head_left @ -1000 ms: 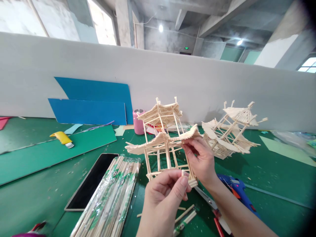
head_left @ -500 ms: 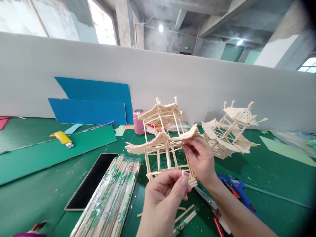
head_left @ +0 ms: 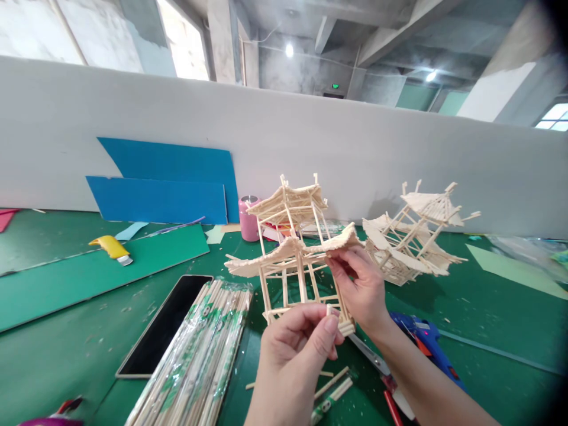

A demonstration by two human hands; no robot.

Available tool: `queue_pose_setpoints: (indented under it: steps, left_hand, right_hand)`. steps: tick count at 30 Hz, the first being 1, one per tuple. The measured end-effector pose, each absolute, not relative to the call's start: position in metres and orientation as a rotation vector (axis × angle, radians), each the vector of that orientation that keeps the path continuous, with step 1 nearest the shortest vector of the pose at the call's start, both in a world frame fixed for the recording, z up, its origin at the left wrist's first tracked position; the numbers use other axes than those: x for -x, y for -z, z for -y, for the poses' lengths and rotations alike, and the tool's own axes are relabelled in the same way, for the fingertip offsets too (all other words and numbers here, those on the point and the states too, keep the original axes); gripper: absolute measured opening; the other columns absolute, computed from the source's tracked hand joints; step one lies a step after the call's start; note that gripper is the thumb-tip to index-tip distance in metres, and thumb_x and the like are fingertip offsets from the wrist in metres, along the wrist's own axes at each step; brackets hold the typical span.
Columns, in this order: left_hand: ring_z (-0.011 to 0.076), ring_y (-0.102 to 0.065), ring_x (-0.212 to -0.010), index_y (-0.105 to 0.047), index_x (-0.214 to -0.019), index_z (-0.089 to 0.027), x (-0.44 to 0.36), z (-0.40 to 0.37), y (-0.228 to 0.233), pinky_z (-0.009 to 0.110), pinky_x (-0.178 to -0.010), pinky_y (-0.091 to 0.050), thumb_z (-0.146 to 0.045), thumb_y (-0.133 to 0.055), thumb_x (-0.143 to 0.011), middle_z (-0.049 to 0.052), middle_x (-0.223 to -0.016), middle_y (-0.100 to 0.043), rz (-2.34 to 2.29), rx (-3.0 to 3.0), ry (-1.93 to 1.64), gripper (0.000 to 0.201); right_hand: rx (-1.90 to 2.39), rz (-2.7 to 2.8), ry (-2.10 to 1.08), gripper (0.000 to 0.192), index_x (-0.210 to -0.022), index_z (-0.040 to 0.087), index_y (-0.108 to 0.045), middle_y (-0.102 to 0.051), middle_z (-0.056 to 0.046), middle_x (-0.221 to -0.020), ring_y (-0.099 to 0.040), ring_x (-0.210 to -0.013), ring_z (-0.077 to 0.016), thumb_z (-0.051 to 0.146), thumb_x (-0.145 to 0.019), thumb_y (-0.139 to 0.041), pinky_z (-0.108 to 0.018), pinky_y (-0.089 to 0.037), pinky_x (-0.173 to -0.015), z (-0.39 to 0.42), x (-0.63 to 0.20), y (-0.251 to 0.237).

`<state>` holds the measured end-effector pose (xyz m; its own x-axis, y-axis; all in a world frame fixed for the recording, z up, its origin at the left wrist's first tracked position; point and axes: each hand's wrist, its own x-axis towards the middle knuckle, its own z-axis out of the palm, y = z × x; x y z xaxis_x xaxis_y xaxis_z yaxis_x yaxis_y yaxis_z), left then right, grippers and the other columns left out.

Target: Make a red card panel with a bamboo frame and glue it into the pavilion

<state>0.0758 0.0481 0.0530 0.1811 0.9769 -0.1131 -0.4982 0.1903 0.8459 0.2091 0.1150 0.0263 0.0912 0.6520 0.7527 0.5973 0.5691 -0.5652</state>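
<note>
A two-tiered pavilion model (head_left: 290, 251) built of pale wooden sticks stands in front of me, its roofs curving up at the corners. My right hand (head_left: 361, 287) is closed at its right side, with the fingertips pinching under the lower roof's right corner; what lies between them is partly hidden. Nearer to me, my left hand (head_left: 297, 355) pinches a short piece of wooden stick (head_left: 329, 310) between thumb and forefinger, in front of the model's base. Most of that piece is covered by the fingers.
A second stick model (head_left: 412, 236) leans at the right. Scissors (head_left: 377, 361) and a blue glue gun (head_left: 419, 334) lie by my right forearm. To the left are packed chopsticks (head_left: 195, 355), a black phone-like slab (head_left: 166, 325) and a yellow cutter (head_left: 110, 248). Behind stands a pink can (head_left: 249, 220).
</note>
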Motion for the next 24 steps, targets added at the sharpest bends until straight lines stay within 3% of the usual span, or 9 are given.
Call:
queue_pose_setpoints:
  steps: [24]
  left_hand:
    - [0.0082, -0.049, -0.053, -0.066, -0.069, -0.014, -0.0766, -0.0499, -0.0527, 0.018, -0.051, -0.038, -0.023, -0.068, -0.068, 0.000, -0.057, -0.060, -0.786, -0.772, -1.208, 0.009]
  right_hand:
    - [1.080, 1.577, -0.057, 0.011, -0.085, 0.022, -0.062, -0.058, -0.001, -0.081, -0.058, -0.074, -0.0163, 0.016, -0.080, -0.055, -0.029, -0.049, -0.064, -0.1149, -0.2092, -0.0252]
